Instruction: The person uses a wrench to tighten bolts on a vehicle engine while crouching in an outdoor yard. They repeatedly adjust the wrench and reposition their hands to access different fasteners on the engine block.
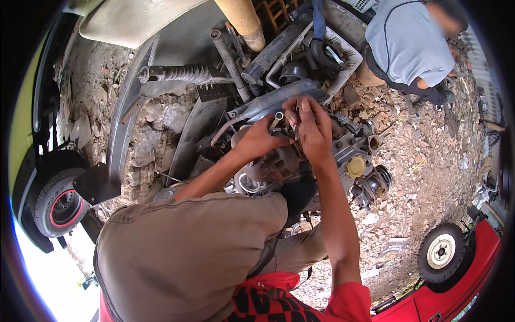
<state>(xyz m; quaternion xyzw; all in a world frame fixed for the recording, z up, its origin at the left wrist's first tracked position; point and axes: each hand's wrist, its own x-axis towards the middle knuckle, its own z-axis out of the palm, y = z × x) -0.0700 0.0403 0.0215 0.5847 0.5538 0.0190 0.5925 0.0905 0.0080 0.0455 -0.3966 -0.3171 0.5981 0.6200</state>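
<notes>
While both my forearms reach over the engine, my left grip is closed, thumb and forefinger nipping a small metal spanner whose ring end points up and away from me. My right grip sits just beside it, fingers bent inward and thumb toward them; whether anything is pinched there I cannot tell, since the fingertips cover the spot. The spanner is above the near part of the engine, which lies in front of me with a yellow cap to the right of my right forearm.

Just beyond my fingers is a long grey metal canister, with a bent pipe running from its left end. Past it stands a pale plastic crate packed with dark parts, and to the left a coil-spring shock absorber lies on its side. Broken stone and rubble cover the ground to my right. Up there a person in a grey shirt bends forward, well apart from my work. My khaki trouser leg fills the lower left, and a red vehicle shows at the lower right.
</notes>
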